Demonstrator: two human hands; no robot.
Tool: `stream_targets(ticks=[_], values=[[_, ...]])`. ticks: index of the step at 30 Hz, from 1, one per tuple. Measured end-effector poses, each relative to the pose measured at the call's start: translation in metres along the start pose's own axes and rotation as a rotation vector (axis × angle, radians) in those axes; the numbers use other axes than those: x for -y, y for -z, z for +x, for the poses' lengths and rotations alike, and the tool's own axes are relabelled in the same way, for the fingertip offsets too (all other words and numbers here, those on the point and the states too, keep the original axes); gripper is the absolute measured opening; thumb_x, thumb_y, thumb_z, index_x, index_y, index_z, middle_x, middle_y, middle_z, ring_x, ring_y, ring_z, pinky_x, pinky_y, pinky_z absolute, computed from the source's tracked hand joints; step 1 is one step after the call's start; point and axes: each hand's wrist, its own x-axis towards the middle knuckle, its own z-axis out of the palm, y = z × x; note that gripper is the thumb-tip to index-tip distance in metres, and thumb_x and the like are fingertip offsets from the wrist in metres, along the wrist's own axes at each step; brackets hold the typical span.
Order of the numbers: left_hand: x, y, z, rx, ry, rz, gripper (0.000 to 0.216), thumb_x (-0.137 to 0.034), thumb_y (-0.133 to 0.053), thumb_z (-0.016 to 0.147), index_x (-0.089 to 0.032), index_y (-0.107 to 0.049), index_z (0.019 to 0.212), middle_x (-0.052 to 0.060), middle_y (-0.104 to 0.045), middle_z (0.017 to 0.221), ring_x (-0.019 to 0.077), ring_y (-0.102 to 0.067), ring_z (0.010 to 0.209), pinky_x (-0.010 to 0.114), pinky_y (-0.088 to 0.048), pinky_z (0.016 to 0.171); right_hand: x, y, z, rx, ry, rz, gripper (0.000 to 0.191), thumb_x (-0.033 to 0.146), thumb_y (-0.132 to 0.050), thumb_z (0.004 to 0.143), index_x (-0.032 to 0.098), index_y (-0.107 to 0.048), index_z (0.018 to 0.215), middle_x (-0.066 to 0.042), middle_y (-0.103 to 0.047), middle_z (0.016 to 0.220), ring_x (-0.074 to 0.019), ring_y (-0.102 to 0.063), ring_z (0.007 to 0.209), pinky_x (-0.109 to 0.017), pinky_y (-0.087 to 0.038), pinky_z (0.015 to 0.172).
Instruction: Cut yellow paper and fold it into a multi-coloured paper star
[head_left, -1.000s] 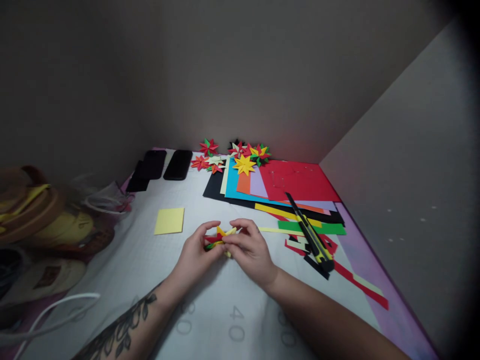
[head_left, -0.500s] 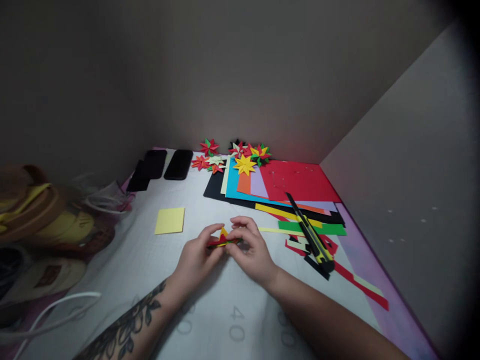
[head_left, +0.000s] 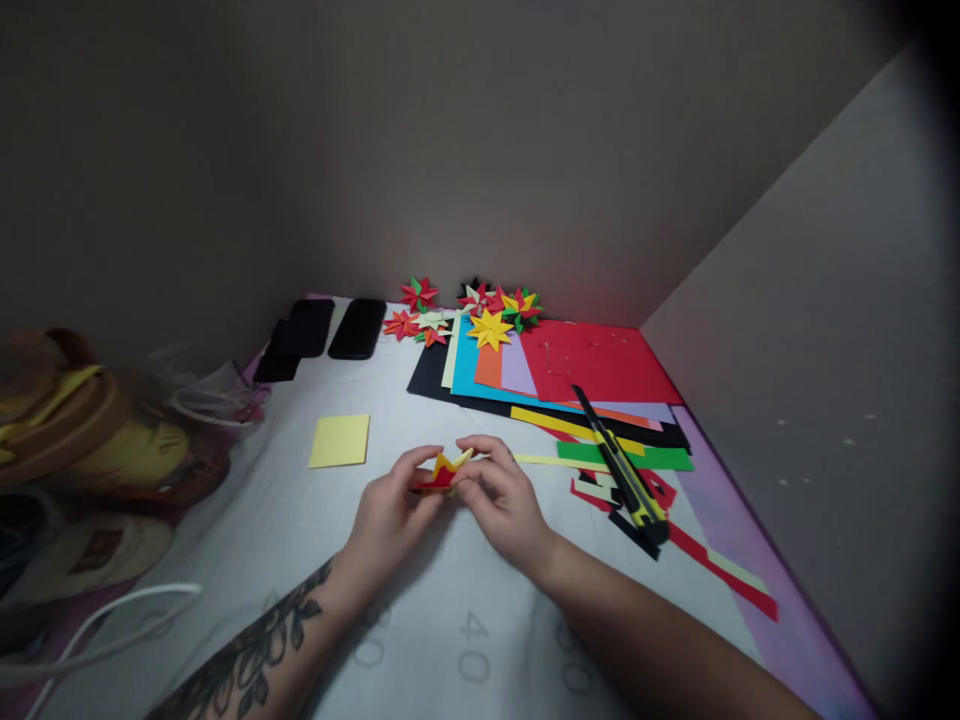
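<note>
Between my two hands is a small folded paper star [head_left: 444, 474], red in the middle with yellow points, held just over the table. My left hand [head_left: 394, 503] pinches its left side between thumb and fingers. On the other side, my right hand [head_left: 508, 505] has thumb and forefinger closed on its right edge, with a pale yellow point rising by the fingers. The fingers hide part of the star. A yellow pad of sticky notes [head_left: 339, 441] lies beyond my left hand.
Finished paper stars [head_left: 490, 330] sit at the back by coloured sheets [head_left: 600, 362]. On the right, a yellow-black utility knife [head_left: 626, 475] rests over paper strips [head_left: 720, 570]. A phone [head_left: 358, 329] lies back left; a cap [head_left: 97, 560], bags and a white cable [head_left: 127, 600] crowd the left.
The paper star has turned in my fingers, so more red and a pale yellow point now show. Both hands stay in nearly the same place.
</note>
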Motion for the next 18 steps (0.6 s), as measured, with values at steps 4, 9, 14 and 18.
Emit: stream_targets(ticks=[4, 9, 14, 18], values=[[0.0048, -0.0002, -0.0025, 0.016, -0.104, 0.138, 0.037, -0.021, -0.054, 0.082, -0.024, -0.052, 0.119, 0.004, -0.072, 0.099, 0.0167, -0.070, 0.086, 0.028, -0.055, 0.075, 0.0010, -0.0001, 0.0012, 0.009, -0.066, -0.009, 0.016, 0.017, -0.051, 0.085, 0.021, -0.061, 0.074, -0.009, -0.056, 0.110, -0.0214, -0.055, 0.106, -0.037, -0.045, 0.089], [0.0050, -0.0010, -0.0027, 0.034, -0.123, 0.176, 0.038, -0.021, -0.054, 0.083, -0.024, -0.051, 0.120, 0.003, -0.073, 0.099, 0.0165, -0.069, 0.086, 0.028, -0.055, 0.075, 0.0007, -0.0005, 0.0016, 0.016, -0.103, 0.012, 0.017, 0.015, -0.051, 0.083, 0.021, -0.060, 0.069, -0.008, -0.056, 0.107, -0.0207, -0.055, 0.106, -0.034, -0.045, 0.087], [0.0042, -0.0003, -0.0020, 0.041, -0.113, 0.147, 0.040, -0.021, -0.054, 0.083, -0.025, -0.049, 0.122, 0.002, -0.073, 0.096, 0.0160, -0.069, 0.085, 0.027, -0.055, 0.075, 0.0026, -0.0007, 0.0019, 0.023, -0.115, 0.039, 0.015, 0.015, -0.053, 0.081, 0.021, -0.060, 0.069, -0.008, -0.056, 0.107, -0.0207, -0.056, 0.104, -0.034, -0.045, 0.086], [0.0070, 0.0000, -0.0024, 0.038, -0.132, 0.212, 0.037, -0.023, -0.053, 0.084, -0.024, -0.051, 0.121, 0.005, -0.073, 0.099, 0.0180, -0.070, 0.086, 0.029, -0.055, 0.076, 0.0037, -0.0027, 0.0035, 0.006, -0.191, 0.093, 0.014, 0.015, -0.055, 0.079, 0.020, -0.059, 0.066, -0.007, -0.057, 0.104, -0.0203, -0.056, 0.103, -0.033, -0.046, 0.084]])
